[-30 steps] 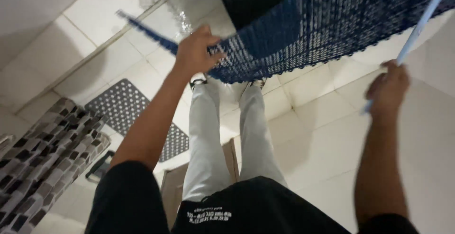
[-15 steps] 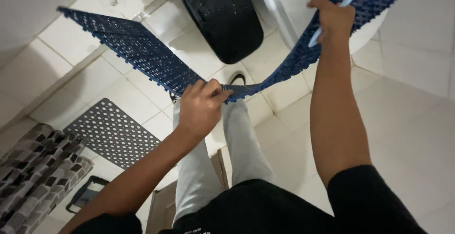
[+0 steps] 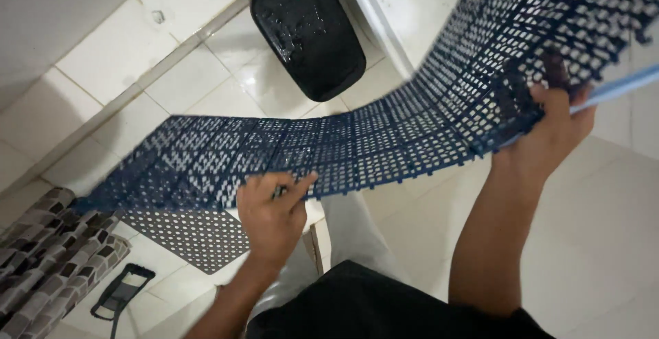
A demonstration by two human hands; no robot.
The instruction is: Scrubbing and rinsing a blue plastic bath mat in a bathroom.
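A long dark blue perforated plastic floor mat (image 3: 384,133) stretches in the air from lower left to upper right in the head view. My left hand (image 3: 273,217) pinches its near edge at the middle. My right hand (image 3: 552,130) grips the mat's near edge farther right, together with a thin light blue stick (image 3: 621,86) that juts off to the right. The mat sags between the hands and its left end hangs low near the floor.
White tiled floor lies below. A black wet oval lid or seat (image 3: 309,33) lies at the top centre. A grey perforated mat (image 3: 199,237) lies on the floor, a brown patterned rug (image 3: 48,256) at the left, and a small black squeegee-like tool (image 3: 122,291) beside it.
The mat has swung down and flattened out between my hands. My left hand has shifted lower and toward the middle, and my right hand has moved right and lower.
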